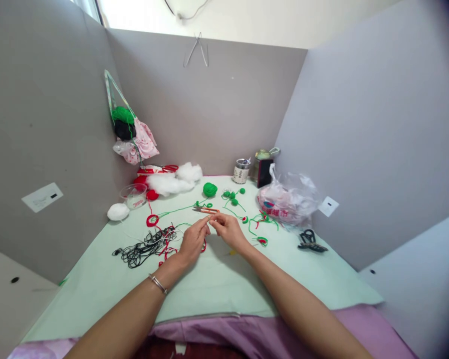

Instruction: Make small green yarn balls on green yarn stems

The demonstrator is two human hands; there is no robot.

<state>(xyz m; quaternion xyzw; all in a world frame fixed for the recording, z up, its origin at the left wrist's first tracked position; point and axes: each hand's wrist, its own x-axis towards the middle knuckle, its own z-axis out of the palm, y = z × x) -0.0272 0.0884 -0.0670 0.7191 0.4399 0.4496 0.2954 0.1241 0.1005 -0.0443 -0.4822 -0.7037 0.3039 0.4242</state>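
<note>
Over the middle of the table my left hand (194, 240) is closed, its fingers pinched together at the tips. A strand of green yarn (184, 224) runs into it from the left. My right hand (230, 230) meets it fingertip to fingertip, also pinched; what lies between those fingers is too small to make out. Just beyond both hands lie orange-handled thread snips (205, 210). Part of a red yarn piece (204, 246) shows below my left hand. Left of it are tangled black yarn (144, 249) and a red crocheted ring (152, 220).
Behind are a green yarn ball (210, 189), white stuffing (168, 183), a tin (241, 172) and small green balls (232, 196). To the right are red-green crocheted pieces (262, 241), a plastic bag (288, 199) and a black hair claw (312, 243). Grey panels (209, 109) enclose the table.
</note>
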